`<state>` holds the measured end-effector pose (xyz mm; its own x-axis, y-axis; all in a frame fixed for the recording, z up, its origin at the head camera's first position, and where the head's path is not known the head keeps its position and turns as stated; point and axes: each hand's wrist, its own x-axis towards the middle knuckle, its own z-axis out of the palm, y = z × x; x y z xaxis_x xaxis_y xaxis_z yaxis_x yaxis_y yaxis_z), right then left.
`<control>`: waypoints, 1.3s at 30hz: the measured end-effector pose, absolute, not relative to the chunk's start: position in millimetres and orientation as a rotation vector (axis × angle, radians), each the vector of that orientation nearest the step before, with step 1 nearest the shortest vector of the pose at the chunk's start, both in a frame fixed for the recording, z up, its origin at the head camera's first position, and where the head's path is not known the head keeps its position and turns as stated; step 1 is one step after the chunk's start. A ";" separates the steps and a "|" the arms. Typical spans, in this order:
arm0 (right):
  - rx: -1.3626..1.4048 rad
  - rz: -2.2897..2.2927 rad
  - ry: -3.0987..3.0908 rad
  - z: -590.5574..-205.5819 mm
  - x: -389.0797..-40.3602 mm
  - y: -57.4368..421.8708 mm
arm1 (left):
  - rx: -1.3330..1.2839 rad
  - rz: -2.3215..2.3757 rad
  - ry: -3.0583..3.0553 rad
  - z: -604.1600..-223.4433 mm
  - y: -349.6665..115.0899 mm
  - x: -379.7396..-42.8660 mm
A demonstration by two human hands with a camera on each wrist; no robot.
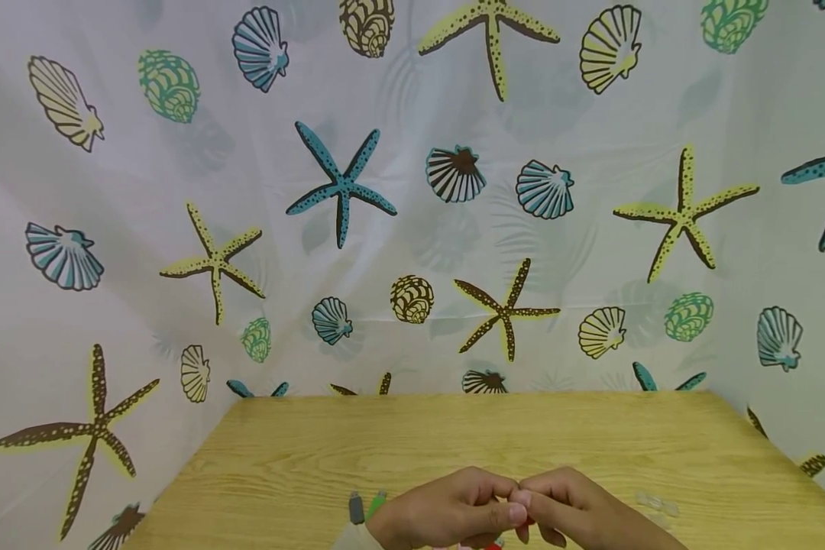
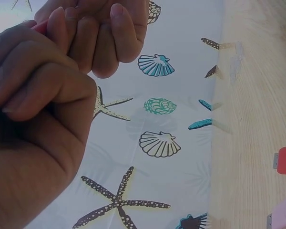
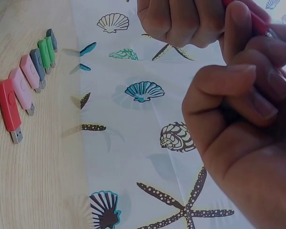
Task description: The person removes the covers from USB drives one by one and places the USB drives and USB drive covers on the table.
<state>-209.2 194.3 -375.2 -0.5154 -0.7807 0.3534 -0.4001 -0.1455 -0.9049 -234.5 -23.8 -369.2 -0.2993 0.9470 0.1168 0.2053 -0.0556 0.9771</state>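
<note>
Above the table my left hand [image 1: 457,508] and right hand [image 1: 577,508] meet, fingertips touching. Between them is a red USB flash drive [image 3: 258,23], mostly covered by fingers. In the right wrist view, the left hand [image 3: 190,21] pinches its red body. The drive's metal end points towards the right hand [image 3: 243,114], whose curled fingers grip around that end. Fingers hide whether a cap sits there. From the left wrist side only a sliver of red [image 2: 40,27] shows between the hands.
Flash drives lie in a slanted row: a red one [image 3: 8,105], pink ones [image 3: 21,88], grey ones [image 3: 37,64] and green ones [image 3: 44,53]. Small clear pieces [image 1: 656,504] lie right of the hands on the wooden table [image 1: 454,428]. A shell-patterned curtain [image 1: 399,229] surrounds the table.
</note>
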 end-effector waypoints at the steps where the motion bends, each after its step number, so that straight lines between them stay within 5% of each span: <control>1: -1.336 -1.700 1.816 -374.8 -208.9 194.3 | 1.257 1.406 1.554 -369.3 -23.9 -234.5; 39: -1.398 -1.585 1.913 -369.4 -205.9 206.8 | 1.269 1.354 1.508 -373.7 -20.8 -232.6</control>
<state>-205.9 206.8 -369.4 -0.4868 -0.8039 0.3417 -0.4850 -0.0766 -0.8712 -232.6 -20.8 -373.7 -0.2439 0.9656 0.0904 0.1932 -0.0430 0.9802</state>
